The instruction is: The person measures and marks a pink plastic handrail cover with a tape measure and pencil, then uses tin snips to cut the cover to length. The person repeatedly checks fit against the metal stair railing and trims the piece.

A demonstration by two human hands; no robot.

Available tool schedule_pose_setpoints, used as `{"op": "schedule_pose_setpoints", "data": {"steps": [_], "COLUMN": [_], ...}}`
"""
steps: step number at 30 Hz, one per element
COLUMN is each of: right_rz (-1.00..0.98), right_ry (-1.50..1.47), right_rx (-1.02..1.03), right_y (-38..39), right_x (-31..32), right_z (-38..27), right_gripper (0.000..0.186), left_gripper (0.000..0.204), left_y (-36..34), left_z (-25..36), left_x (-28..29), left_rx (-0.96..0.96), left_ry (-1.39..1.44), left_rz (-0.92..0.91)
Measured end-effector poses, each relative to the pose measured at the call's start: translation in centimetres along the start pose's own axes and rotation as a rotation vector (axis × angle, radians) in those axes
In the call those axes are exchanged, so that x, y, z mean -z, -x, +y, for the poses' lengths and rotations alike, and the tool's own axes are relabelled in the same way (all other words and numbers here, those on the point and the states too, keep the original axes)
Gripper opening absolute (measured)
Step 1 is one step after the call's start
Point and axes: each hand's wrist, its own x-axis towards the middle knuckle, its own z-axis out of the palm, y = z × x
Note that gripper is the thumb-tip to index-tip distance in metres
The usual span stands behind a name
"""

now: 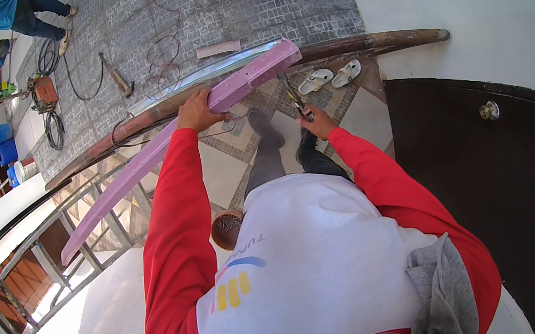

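Note:
A long pink channel-like length (134, 171) runs slantwise from the lower left to the upper middle. My left hand (199, 111) is closed round it, nearer its far right end. My right hand (318, 122) grips a slim dark metal hand tool (295, 95) that resembles pliers or snips. The tool's tip points up toward the underside of the pink length's right end; whether they touch, I cannot tell. Behind the pink length, a brown rail (367, 44) crosses the view, with a shiny metal strip (203, 75) along it.
White slippers (330, 77) lie near my feet. An aluminium ladder (87, 250) stands at left, and a brown pot (227, 230) of small metal pieces is beside me. Beyond the rail are a hammer (116, 75), cables and two people (37, 18). A dark door (490, 186) is at right.

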Motion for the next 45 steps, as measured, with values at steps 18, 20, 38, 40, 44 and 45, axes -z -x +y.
{"op": "schedule_pose_setpoints", "data": {"steps": [18, 20, 38, 40, 44, 45], "right_rz": [-0.023, -0.012, -0.02, -0.013, -0.008, -0.007], "right_ry": [0.046, 0.05, 0.092, 0.091, 0.073, 0.085], "right_rx": [-0.037, -0.037, -0.098, -0.097, -0.082, -0.118], "right_y": [-0.2, -0.3, -0.1, -0.1, -0.1, -0.2], "right_x": [0.4, 0.4, 0.4, 0.4, 0.3, 0.3], "right_z": [0.2, 0.1, -0.7, -0.5, -0.4, -0.5], "right_gripper": [0.043, 0.043, 0.045, 0.045, 0.043, 0.043], "left_gripper": [0.094, 0.094, 0.096, 0.096, 0.096, 0.096], "left_y": [-0.1, -0.1, -0.1, 0.0, 0.0, 0.0], "left_z": [-0.1, -0.1, 0.0, 0.0, 0.0, 0.0], "left_x": [-0.1, -0.2, -0.2, -0.2, -0.1, -0.1], "left_rx": [0.004, 0.002, 0.026, 0.026, 0.025, 0.025], "left_ry": [0.004, 0.004, -0.015, -0.015, -0.009, -0.009], "left_rz": [0.007, 0.009, 0.0, -0.004, -0.006, -0.006]}}
